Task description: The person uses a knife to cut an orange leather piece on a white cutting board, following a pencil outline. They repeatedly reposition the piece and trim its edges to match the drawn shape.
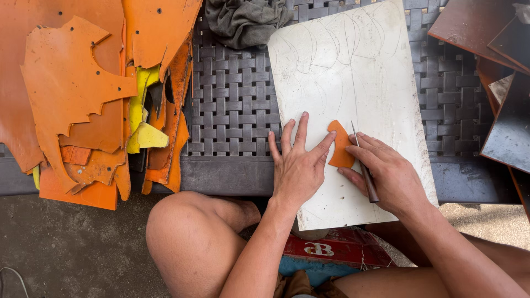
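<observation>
One big white cutting board (353, 72) sits on the dark woven surface (232, 105), and everything else hangs off that. Way off to the board's left there's a heap of orange leather scraps (66, 88) with a few yellow bits (144, 129) mixed in. A grey rag (243, 19) is bunched just past the board's top left corner, dark sheets (508, 127) to its right. On the board's lower middle, left hand (298, 165) is spread flat, fingertips pinning a small orange leather piece (340, 146). Right hand (386, 174) is closed round a thin knife (363, 165), blade running along the piece's right edge. Looks mostly shaped already; that right edge seems to be what's left.
</observation>
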